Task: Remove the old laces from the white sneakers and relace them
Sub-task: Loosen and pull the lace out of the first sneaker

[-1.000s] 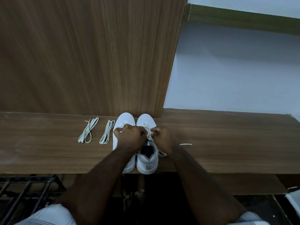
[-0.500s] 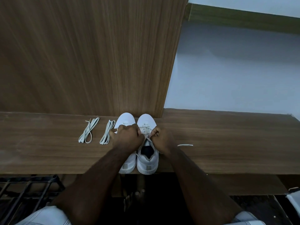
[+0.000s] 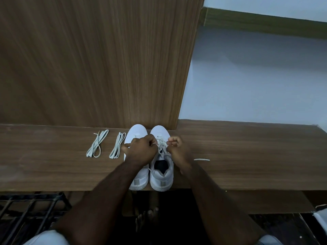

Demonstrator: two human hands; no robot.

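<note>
While both fists work over the right sneaker (image 3: 161,167), I see the left hand (image 3: 141,152) clenched round a strand of its lace (image 3: 161,145) and the right hand (image 3: 177,151) pinching the other strand beside the eyelets. Both sneakers stand side by side on the wooden shelf (image 3: 247,156), toes to the back panel, the left sneaker (image 3: 137,135) partly under my left wrist. One lace tip (image 3: 201,159) trails out to the right (flat on the wood). Two folded spare laces (image 3: 97,145) lie left of the shoes
</note>
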